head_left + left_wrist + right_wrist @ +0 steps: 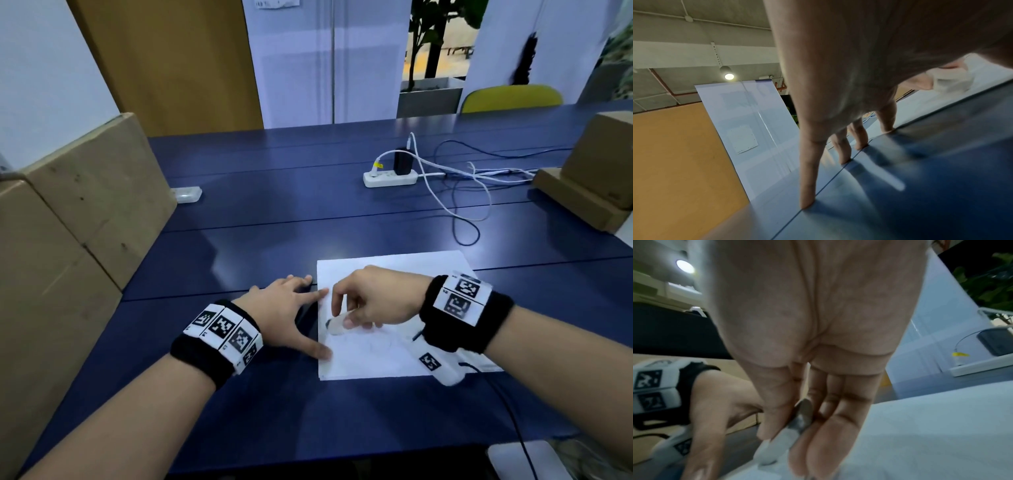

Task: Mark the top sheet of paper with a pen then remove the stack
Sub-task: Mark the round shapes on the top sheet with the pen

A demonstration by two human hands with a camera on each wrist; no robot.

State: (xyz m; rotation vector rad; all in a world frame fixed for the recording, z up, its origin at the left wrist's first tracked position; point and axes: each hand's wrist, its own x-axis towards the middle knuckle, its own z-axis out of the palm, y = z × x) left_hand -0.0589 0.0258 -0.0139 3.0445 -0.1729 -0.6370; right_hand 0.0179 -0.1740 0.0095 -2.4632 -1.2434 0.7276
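Observation:
A stack of white paper [394, 274] lies on the dark blue table [274, 240], just in front of me. My right hand [342, 317] hovers low over its left part and pinches a pale translucent pen [337, 325] between thumb and fingers, tip pointing left and down at the top sheet. Faint lines show on the sheet beside the hand. My left hand [291, 308] is spread flat at the stack's left edge, with index fingertip and thumb on the paper. In the right wrist view the pen [795, 423] sits between thumb and fingers above the paper [931, 434]. The left wrist view shows straight fingers [807, 170] pressing the table.
Cardboard boxes stand at the left [85, 205] and the far right [599, 171]. A white power strip [390, 178] with a black adapter and loose cables [455, 192] lies behind the paper. A small clear case [186, 194] sits by the left box. A yellow chair [510, 97] is beyond the table.

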